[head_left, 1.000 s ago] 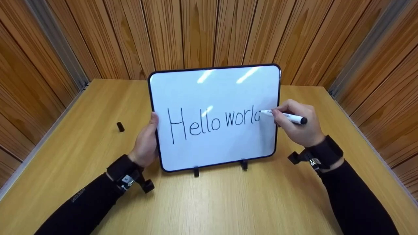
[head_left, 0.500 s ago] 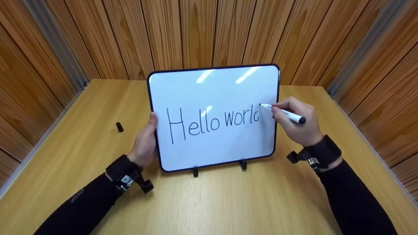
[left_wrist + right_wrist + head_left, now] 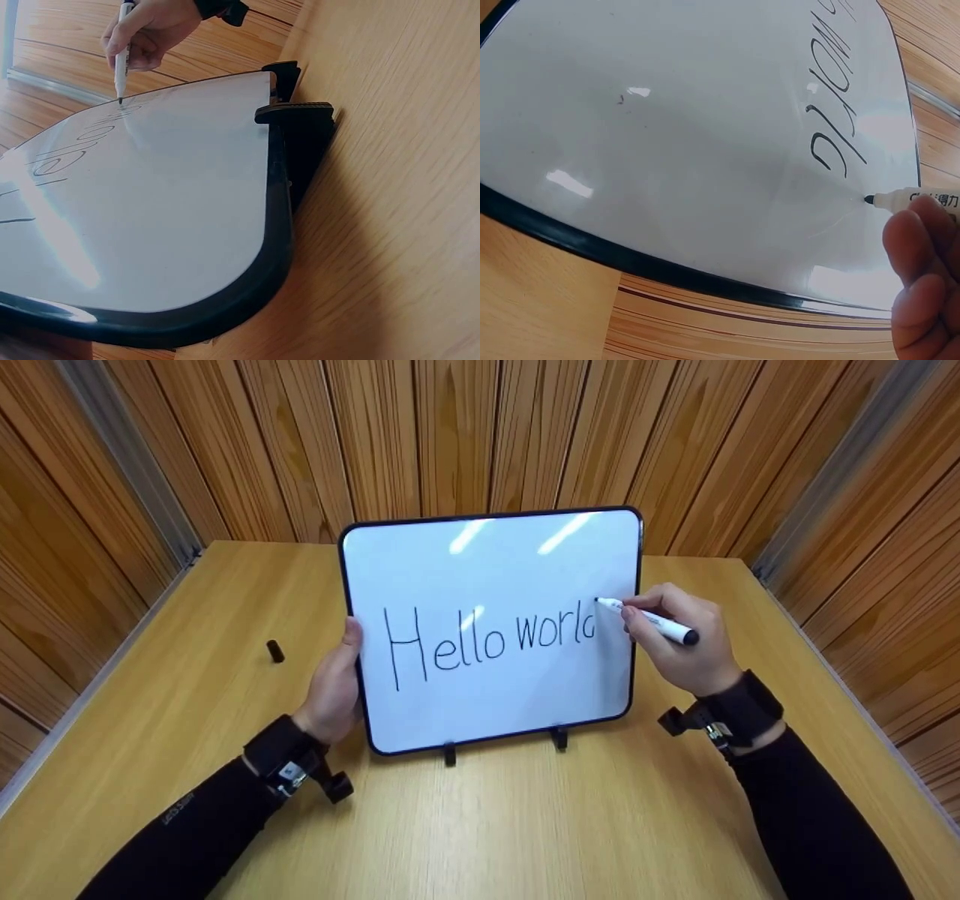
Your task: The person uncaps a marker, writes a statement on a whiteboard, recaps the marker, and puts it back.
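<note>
A black-rimmed whiteboard (image 3: 495,562) leans back on a stand (image 3: 307,150) with black feet. Black handwriting across it reads "Hello worl" followed by an open, c-shaped curve. My left hand (image 3: 331,690) grips the board's left edge, thumb along the front rim and the other fingers hidden behind. In my right hand (image 3: 690,645) a white whiteboard marker (image 3: 660,622) is pinched between thumb and fingers. Its black tip is right at the board's surface, up and to the right of the last curve, as the right wrist view (image 3: 868,199) shows too.
A black marker cap (image 3: 275,651) lies on the wooden table (image 3: 480,825), left of the board. Wood-panelled walls (image 3: 457,435) close in the back and both sides. Black straps with small cameras sit on both wrists.
The marker tip has moved up from the last curve's upper end to a spot above it, then stayed there. My left hand keeps its grip on the board.
</note>
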Demonstrator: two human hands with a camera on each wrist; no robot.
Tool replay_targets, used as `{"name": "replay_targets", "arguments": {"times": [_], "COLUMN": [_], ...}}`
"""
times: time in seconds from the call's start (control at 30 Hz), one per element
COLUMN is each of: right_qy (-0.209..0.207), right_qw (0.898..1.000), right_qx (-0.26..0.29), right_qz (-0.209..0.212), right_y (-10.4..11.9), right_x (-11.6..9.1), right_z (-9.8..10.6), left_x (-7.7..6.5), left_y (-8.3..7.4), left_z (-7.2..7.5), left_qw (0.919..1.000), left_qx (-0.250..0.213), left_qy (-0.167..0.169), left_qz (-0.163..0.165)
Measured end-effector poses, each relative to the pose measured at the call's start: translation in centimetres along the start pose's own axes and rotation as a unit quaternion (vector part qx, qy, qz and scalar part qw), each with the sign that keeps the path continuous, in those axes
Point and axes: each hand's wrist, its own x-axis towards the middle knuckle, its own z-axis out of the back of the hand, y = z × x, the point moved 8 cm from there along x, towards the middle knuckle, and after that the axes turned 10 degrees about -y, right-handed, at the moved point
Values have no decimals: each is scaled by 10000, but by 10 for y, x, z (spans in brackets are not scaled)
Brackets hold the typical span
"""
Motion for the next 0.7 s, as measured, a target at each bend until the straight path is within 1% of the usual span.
{"name": "replay_targets", "arguments": {"times": [0.43, 0.7], "right_qy": [305, 328], "right_qw": [9995, 9994], "right_qx": [-129, -139], "right_qz": [-6, 41], "right_y": [-1, 1], "right_x": [-1, -2], "right_z": [-2, -3], "left_x": [0, -1], "left_y": [1, 1], "left_z": [0, 1], "left_qw": [10000, 10000], "left_qx": [-35, 49], "left_qy": [72, -59], "left_qz": [43, 25]}}
